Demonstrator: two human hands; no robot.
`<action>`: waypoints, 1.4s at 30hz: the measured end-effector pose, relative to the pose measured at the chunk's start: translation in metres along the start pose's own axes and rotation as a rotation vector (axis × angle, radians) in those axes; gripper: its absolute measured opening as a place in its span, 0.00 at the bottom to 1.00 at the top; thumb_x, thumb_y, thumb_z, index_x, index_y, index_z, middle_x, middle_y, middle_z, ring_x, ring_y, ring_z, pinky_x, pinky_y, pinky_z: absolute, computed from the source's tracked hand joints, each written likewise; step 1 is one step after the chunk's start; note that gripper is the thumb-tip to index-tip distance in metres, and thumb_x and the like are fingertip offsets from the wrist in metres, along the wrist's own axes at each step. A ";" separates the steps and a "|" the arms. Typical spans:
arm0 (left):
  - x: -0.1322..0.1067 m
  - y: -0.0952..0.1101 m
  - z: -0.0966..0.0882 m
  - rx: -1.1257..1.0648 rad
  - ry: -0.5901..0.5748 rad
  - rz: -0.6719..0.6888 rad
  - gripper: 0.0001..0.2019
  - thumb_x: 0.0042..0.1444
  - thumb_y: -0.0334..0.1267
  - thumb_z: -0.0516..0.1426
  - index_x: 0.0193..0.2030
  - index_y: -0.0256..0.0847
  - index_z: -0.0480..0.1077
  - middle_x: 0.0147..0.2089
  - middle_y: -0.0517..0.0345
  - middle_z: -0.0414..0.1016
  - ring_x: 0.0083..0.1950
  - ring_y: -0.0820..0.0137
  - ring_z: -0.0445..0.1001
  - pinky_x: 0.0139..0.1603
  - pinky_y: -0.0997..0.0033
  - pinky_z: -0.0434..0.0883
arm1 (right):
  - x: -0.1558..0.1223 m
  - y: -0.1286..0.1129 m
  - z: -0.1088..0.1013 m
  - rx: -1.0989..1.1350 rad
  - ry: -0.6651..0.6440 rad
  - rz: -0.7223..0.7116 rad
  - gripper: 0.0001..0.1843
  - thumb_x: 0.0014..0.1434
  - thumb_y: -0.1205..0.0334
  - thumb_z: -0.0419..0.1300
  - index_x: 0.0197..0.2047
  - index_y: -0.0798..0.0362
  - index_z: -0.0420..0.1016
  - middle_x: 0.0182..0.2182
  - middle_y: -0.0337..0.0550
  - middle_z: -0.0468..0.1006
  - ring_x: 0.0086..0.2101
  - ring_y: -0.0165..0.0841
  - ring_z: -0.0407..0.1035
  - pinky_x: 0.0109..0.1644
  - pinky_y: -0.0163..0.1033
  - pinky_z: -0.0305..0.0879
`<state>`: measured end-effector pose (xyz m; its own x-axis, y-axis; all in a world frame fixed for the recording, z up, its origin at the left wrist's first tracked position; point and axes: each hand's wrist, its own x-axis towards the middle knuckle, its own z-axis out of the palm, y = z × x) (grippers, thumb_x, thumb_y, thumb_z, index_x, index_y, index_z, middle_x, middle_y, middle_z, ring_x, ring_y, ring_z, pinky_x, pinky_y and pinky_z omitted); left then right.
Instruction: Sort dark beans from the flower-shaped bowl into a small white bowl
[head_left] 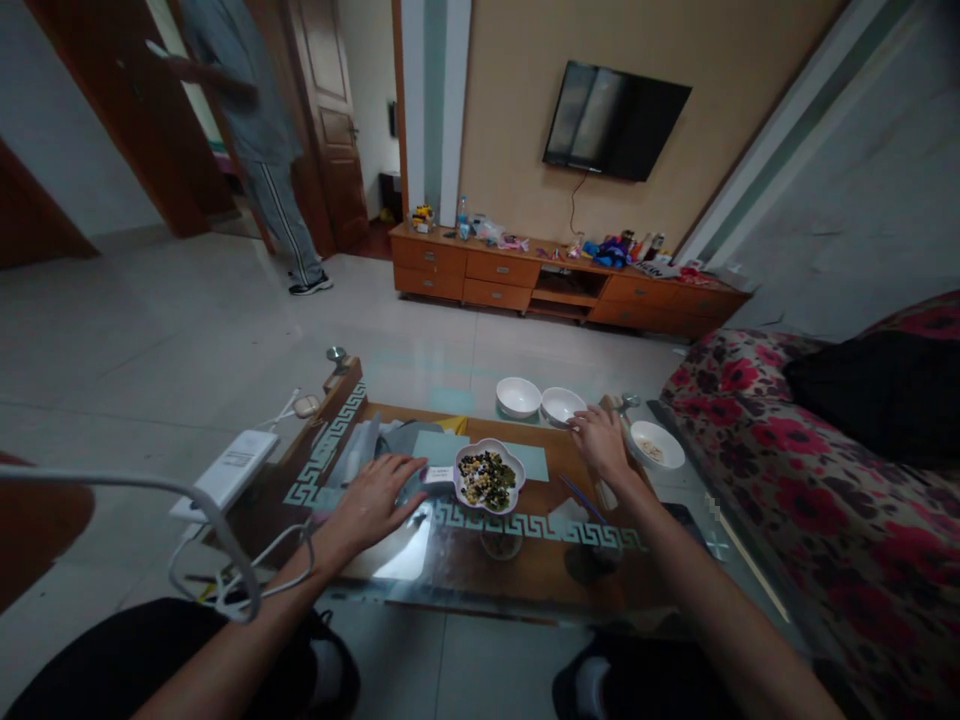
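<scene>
A lobed, flower-shaped dish (pixel 490 502) sits on the glass coffee table, filled with dark, pale and green bits in separate patches. Just left of it, my left hand (pixel 382 495) is open, fingers spread, near a small white label (pixel 439 474) beside the dish. My right hand (pixel 600 440) is at the near right rim of a white bowl (pixel 561 404), fingers bent against its edge; the fingertips are partly hidden. Touching that bowl on its left is another white bowl (pixel 518 397). Right of my right hand stands a white bowl (pixel 657 445) with pale pieces inside.
A white power strip (pixel 225 475) with looping cables lies at the table's left. A blue pen-like stick (pixel 583 498) shows near the right forearm. A flowered sofa (pixel 810 480) borders the right side. Beyond are a cluttered TV cabinet (pixel 502 270) and a standing person (pixel 262 140).
</scene>
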<state>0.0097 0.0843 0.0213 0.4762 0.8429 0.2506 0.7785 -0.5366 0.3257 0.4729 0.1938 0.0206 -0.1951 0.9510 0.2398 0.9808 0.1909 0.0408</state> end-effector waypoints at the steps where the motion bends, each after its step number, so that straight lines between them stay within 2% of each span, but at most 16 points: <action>1: 0.002 -0.001 0.003 0.008 -0.011 -0.003 0.24 0.75 0.50 0.53 0.70 0.39 0.67 0.61 0.44 0.73 0.61 0.51 0.70 0.63 0.45 0.70 | -0.001 0.002 0.001 0.006 -0.001 -0.002 0.17 0.69 0.68 0.56 0.51 0.51 0.86 0.57 0.52 0.82 0.63 0.52 0.63 0.71 0.66 0.46; 6: 0.012 0.001 0.009 0.039 -0.038 -0.002 0.23 0.77 0.48 0.50 0.71 0.39 0.66 0.58 0.44 0.75 0.60 0.51 0.70 0.61 0.47 0.70 | -0.024 0.003 -0.003 0.049 0.017 -0.044 0.17 0.68 0.69 0.58 0.50 0.46 0.87 0.55 0.48 0.82 0.59 0.50 0.66 0.70 0.62 0.49; 12: 0.021 -0.001 0.015 0.005 -0.084 0.006 0.23 0.75 0.45 0.50 0.68 0.32 0.69 0.50 0.42 0.77 0.53 0.50 0.74 0.55 0.48 0.72 | -0.051 -0.025 -0.010 0.120 0.068 -0.093 0.14 0.68 0.66 0.62 0.46 0.42 0.89 0.50 0.47 0.83 0.55 0.48 0.68 0.69 0.59 0.52; 17: 0.025 -0.005 0.020 0.008 -0.102 0.017 0.17 0.75 0.43 0.50 0.60 0.38 0.75 0.51 0.44 0.77 0.53 0.52 0.73 0.54 0.52 0.73 | -0.057 -0.048 -0.015 0.174 0.054 -0.159 0.13 0.66 0.67 0.64 0.45 0.41 0.89 0.51 0.47 0.81 0.55 0.48 0.67 0.69 0.59 0.53; 22: 0.024 -0.004 0.019 0.014 -0.109 0.019 0.15 0.76 0.41 0.52 0.61 0.39 0.74 0.52 0.45 0.77 0.53 0.53 0.73 0.54 0.54 0.72 | -0.057 -0.061 -0.018 0.245 0.022 -0.206 0.18 0.63 0.72 0.63 0.47 0.40 0.88 0.53 0.45 0.80 0.57 0.47 0.66 0.72 0.62 0.47; 26: 0.022 -0.011 0.024 0.035 -0.106 0.039 0.13 0.75 0.39 0.55 0.61 0.40 0.74 0.52 0.47 0.77 0.54 0.54 0.73 0.54 0.54 0.72 | -0.053 -0.068 -0.022 0.282 -0.026 -0.220 0.21 0.63 0.74 0.62 0.48 0.40 0.88 0.55 0.45 0.79 0.58 0.46 0.65 0.72 0.60 0.49; 30: 0.020 -0.015 0.028 0.062 -0.086 0.048 0.13 0.75 0.40 0.55 0.60 0.41 0.75 0.52 0.48 0.77 0.54 0.55 0.72 0.55 0.55 0.72 | -0.049 -0.071 -0.023 0.302 -0.036 -0.242 0.21 0.62 0.74 0.62 0.49 0.40 0.88 0.55 0.46 0.79 0.59 0.46 0.65 0.71 0.60 0.51; 34: 0.018 -0.008 0.024 0.064 -0.089 0.033 0.13 0.75 0.39 0.56 0.61 0.41 0.74 0.51 0.49 0.77 0.54 0.54 0.73 0.54 0.54 0.73 | -0.047 -0.073 -0.017 0.303 -0.014 -0.284 0.18 0.62 0.72 0.65 0.47 0.41 0.88 0.55 0.47 0.79 0.59 0.47 0.66 0.70 0.59 0.54; 37: 0.016 -0.002 0.020 0.054 -0.106 0.008 0.14 0.76 0.40 0.55 0.63 0.42 0.73 0.52 0.48 0.77 0.54 0.54 0.74 0.55 0.52 0.74 | -0.048 -0.069 -0.016 0.286 0.060 -0.297 0.19 0.64 0.65 0.66 0.57 0.43 0.85 0.62 0.50 0.76 0.62 0.50 0.65 0.70 0.61 0.56; 40: 0.012 -0.003 0.020 0.046 -0.096 -0.038 0.22 0.76 0.46 0.54 0.71 0.41 0.66 0.62 0.43 0.73 0.61 0.51 0.72 0.63 0.47 0.73 | -0.052 -0.056 -0.020 0.260 0.136 -0.233 0.29 0.65 0.58 0.65 0.69 0.46 0.74 0.65 0.53 0.74 0.62 0.52 0.66 0.68 0.59 0.60; 42: 0.008 -0.007 0.023 0.067 -0.103 -0.091 0.31 0.74 0.52 0.57 0.76 0.37 0.60 0.69 0.38 0.67 0.68 0.49 0.68 0.69 0.46 0.69 | -0.058 -0.044 -0.020 0.214 0.114 -0.150 0.29 0.65 0.54 0.64 0.68 0.48 0.74 0.62 0.55 0.76 0.60 0.53 0.69 0.65 0.58 0.63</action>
<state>0.0175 0.0954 0.0002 0.4392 0.8894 0.1270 0.8443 -0.4569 0.2801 0.4417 0.1252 0.0247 -0.3239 0.8770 0.3548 0.9148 0.3860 -0.1190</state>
